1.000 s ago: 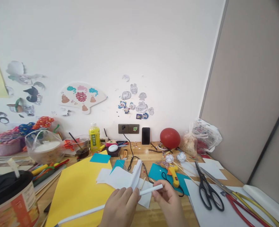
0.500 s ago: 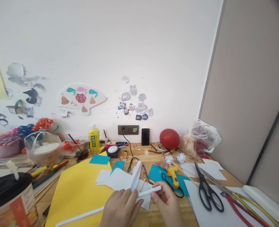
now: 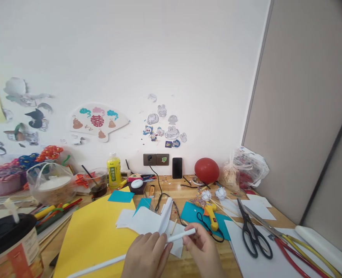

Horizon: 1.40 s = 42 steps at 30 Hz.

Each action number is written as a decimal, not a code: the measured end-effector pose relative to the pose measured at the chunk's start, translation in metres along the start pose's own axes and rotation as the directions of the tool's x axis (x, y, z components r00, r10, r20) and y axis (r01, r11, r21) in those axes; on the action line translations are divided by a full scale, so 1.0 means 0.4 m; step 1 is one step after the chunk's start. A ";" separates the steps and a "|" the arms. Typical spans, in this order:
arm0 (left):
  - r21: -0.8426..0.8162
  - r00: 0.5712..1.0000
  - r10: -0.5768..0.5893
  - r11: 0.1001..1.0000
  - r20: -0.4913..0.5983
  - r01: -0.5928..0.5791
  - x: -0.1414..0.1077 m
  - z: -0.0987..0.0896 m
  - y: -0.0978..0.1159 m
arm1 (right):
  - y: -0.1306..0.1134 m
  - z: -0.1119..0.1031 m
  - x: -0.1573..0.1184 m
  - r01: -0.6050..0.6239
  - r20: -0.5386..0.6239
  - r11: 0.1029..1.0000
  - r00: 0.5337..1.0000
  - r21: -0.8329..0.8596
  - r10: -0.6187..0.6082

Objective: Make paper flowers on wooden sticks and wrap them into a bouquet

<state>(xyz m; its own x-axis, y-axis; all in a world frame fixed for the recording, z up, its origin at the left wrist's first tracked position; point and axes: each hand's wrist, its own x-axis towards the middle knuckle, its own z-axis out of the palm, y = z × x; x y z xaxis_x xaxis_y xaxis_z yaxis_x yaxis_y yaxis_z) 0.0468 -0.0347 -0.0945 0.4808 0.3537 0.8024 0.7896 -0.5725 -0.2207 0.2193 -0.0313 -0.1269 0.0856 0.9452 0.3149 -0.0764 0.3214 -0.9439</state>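
A thin white rolled paper tube (image 3: pixel 101 266) slants across the front of the table, passing under my left hand and out to my right. My left hand (image 3: pixel 146 253) is closed around its middle. At the tube's right end, my right hand (image 3: pixel 202 247) pinches it between thumb and fingers. Behind the hands lie loose white paper sheets (image 3: pixel 144 220), one of them curled upward. A large yellow sheet (image 3: pixel 92 231) is beneath the left part of the tube. A short wooden stick (image 3: pixel 173 226) rests just beyond my hands.
Black-handled scissors (image 3: pixel 256 239) and red-and-yellow-handled pliers-like cutters (image 3: pixel 295 251) lie on white paper at right. A yellow glue gun (image 3: pixel 211 216) with a black cord sits on blue paper. Behind stand a red balloon (image 3: pixel 206 170), a phone (image 3: pixel 177 168) and a yellow bottle (image 3: pixel 113 170). A black-lidded tub (image 3: pixel 11 247) is front left.
The whole view has shifted slightly, so the table items appear a little further left. Both hands keep nearly the same hold on the paper tube.
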 end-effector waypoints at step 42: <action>0.045 0.997 0.001 0.999 0.078 -0.004 0.008 0.015 -0.018 | -0.056 -0.030 0.045 -0.123 -0.138 0.869 0.967 0.479 0.213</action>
<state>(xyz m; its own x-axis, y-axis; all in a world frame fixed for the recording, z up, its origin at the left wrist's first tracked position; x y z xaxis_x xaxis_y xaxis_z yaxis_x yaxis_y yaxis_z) 0.0449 -0.0248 -0.0938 0.5099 0.4099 0.7563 0.8037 -0.5405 -0.2489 0.2345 -0.0221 -0.1011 0.2034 0.9750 0.0894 -0.5530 0.1898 -0.8113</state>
